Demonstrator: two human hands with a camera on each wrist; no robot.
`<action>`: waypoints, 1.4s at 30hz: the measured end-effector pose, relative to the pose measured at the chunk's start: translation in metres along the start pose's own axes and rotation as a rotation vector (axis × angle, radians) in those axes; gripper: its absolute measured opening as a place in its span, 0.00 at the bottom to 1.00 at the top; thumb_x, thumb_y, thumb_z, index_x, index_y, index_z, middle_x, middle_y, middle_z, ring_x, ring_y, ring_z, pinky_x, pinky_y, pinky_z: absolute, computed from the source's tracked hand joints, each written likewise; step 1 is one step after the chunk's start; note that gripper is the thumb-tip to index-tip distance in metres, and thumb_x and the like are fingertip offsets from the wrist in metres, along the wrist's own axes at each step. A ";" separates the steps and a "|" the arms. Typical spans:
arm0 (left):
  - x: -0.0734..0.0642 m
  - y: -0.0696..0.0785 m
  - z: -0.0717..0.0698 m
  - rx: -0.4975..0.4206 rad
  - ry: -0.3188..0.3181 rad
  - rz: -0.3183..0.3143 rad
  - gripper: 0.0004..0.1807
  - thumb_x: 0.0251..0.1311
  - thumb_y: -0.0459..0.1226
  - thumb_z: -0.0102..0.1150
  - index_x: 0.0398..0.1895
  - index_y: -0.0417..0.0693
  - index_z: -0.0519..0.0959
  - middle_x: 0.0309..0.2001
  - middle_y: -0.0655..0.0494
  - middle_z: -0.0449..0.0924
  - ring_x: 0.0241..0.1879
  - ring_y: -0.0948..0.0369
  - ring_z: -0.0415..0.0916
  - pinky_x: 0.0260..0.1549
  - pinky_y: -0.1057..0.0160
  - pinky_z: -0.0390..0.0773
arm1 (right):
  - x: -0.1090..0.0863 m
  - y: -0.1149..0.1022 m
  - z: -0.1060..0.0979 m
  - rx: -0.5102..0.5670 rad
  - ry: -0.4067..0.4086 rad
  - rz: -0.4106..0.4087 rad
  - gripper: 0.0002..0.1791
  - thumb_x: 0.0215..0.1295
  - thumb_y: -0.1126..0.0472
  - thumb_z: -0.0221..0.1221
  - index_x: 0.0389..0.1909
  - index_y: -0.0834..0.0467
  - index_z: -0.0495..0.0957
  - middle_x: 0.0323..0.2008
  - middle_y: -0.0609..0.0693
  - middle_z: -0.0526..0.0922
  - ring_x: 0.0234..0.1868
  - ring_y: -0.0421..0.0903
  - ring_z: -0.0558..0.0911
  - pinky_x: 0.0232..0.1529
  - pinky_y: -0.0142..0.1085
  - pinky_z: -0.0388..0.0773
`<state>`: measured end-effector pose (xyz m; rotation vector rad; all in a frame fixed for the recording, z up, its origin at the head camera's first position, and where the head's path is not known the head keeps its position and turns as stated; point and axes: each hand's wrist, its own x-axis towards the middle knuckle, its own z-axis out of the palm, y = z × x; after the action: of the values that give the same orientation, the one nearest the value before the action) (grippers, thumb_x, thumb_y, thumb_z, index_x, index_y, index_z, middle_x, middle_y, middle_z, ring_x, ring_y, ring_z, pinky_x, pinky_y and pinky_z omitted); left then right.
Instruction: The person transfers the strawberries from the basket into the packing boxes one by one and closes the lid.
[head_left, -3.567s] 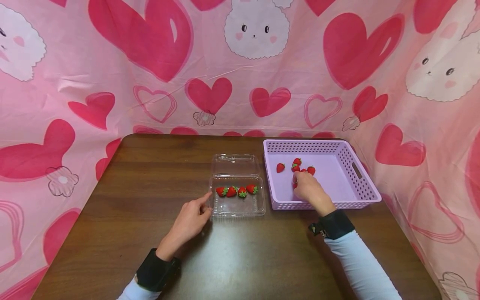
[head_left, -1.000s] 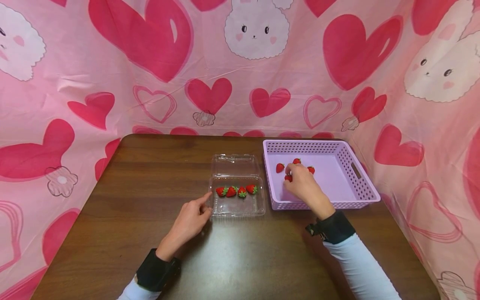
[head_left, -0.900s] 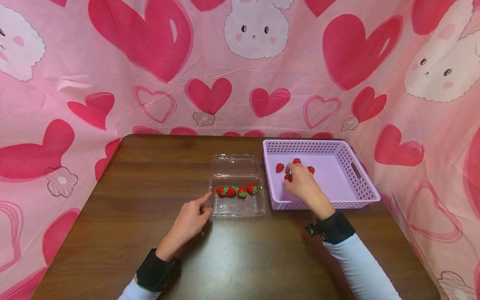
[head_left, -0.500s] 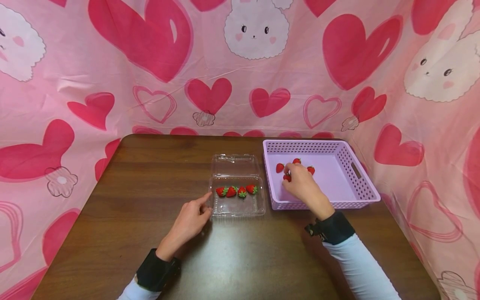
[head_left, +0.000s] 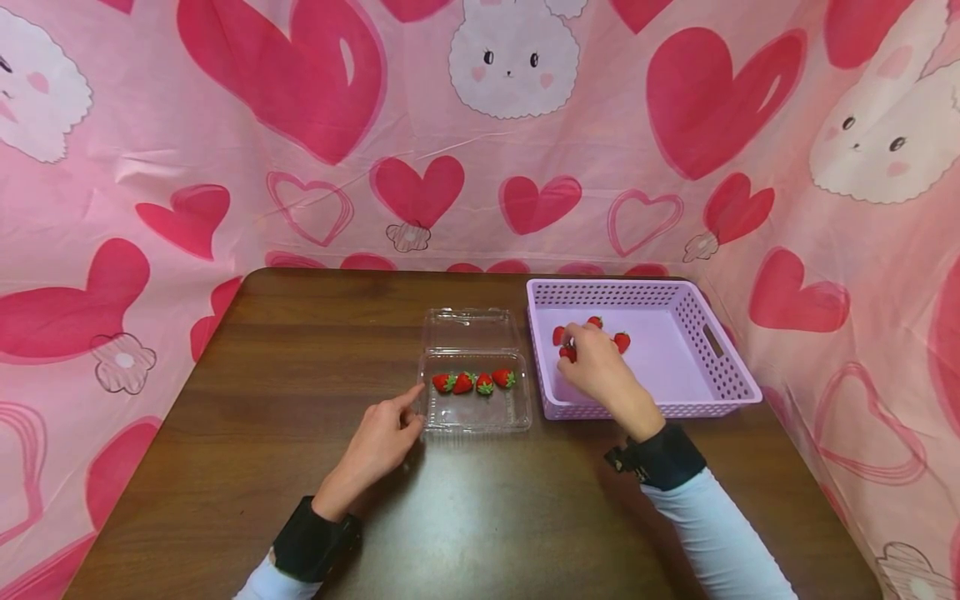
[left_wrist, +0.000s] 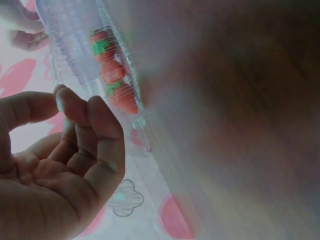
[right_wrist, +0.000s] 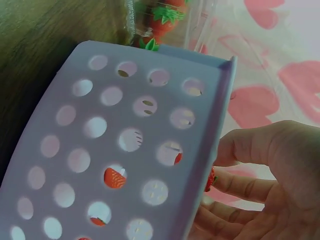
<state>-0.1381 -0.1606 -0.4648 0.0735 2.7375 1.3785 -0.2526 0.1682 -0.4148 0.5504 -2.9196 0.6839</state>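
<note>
My right hand (head_left: 600, 371) pinches a strawberry (head_left: 567, 354) between thumb and fingers, inside the lilac basket (head_left: 671, 362). In the right wrist view, that strawberry (right_wrist: 210, 179) shows at the fingertips just past the basket's perforated wall. Other strawberries lie close around the hand: one at left (head_left: 558, 335), one behind (head_left: 595, 322) and one at right (head_left: 622, 342). My left hand (head_left: 378, 437) rests at the left edge of a clear plastic clamshell box (head_left: 480, 415), index finger extended to its rim. Several strawberries (head_left: 462, 382) lie in a row in the box.
The clamshell's lid (head_left: 471, 332) is folded back, away from me. Box and basket stand side by side on a brown wooden table (head_left: 480, 508). The basket's raised walls surround my right fingers. A pink heart-patterned cloth (head_left: 420, 125) hangs behind and at both sides.
From working low in the strawberry cluster, my right hand has shifted left and slightly away from me, carrying a strawberry toward the basket's left side. The left hand and the clamshell box stay put.
</note>
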 end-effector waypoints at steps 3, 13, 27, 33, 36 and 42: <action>0.000 0.000 0.000 0.004 0.001 0.002 0.31 0.68 0.30 0.58 0.75 0.36 0.71 0.20 0.59 0.70 0.13 0.62 0.66 0.16 0.64 0.65 | 0.000 -0.003 0.000 -0.005 0.022 -0.027 0.07 0.56 0.69 0.63 0.36 0.64 0.78 0.28 0.56 0.74 0.33 0.56 0.74 0.34 0.50 0.73; 0.000 -0.002 0.000 0.002 0.002 0.010 0.31 0.68 0.30 0.58 0.75 0.36 0.71 0.19 0.60 0.70 0.12 0.63 0.65 0.16 0.65 0.65 | 0.000 -0.011 0.002 0.008 0.029 -0.026 0.07 0.56 0.69 0.63 0.35 0.62 0.78 0.30 0.56 0.75 0.34 0.55 0.74 0.31 0.47 0.73; 0.000 -0.002 0.001 -0.006 0.001 0.005 0.31 0.69 0.30 0.60 0.76 0.37 0.71 0.18 0.60 0.69 0.12 0.62 0.65 0.15 0.65 0.64 | 0.001 -0.020 0.005 0.038 0.041 -0.064 0.08 0.57 0.68 0.64 0.38 0.64 0.81 0.32 0.57 0.76 0.34 0.55 0.75 0.35 0.49 0.75; 0.000 -0.002 0.001 -0.004 0.000 0.006 0.31 0.69 0.30 0.60 0.76 0.37 0.71 0.17 0.61 0.70 0.11 0.63 0.66 0.16 0.65 0.65 | 0.001 -0.027 0.006 0.054 0.046 -0.078 0.09 0.57 0.68 0.66 0.39 0.64 0.81 0.31 0.57 0.76 0.34 0.54 0.75 0.34 0.48 0.76; 0.000 -0.002 0.001 -0.003 0.003 0.010 0.31 0.68 0.30 0.60 0.75 0.37 0.71 0.18 0.61 0.71 0.11 0.62 0.67 0.16 0.65 0.66 | 0.002 -0.030 0.006 0.058 0.057 -0.089 0.09 0.57 0.69 0.67 0.38 0.64 0.81 0.31 0.56 0.76 0.33 0.54 0.74 0.34 0.48 0.75; 0.000 -0.001 0.001 0.002 0.005 0.014 0.31 0.68 0.30 0.60 0.75 0.37 0.71 0.19 0.61 0.71 0.11 0.63 0.66 0.16 0.65 0.65 | 0.003 -0.037 0.008 0.067 0.039 -0.080 0.09 0.58 0.68 0.67 0.40 0.63 0.81 0.34 0.57 0.77 0.32 0.53 0.75 0.32 0.46 0.76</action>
<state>-0.1384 -0.1605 -0.4665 0.0896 2.7474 1.3812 -0.2417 0.1330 -0.4068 0.6495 -2.8305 0.7749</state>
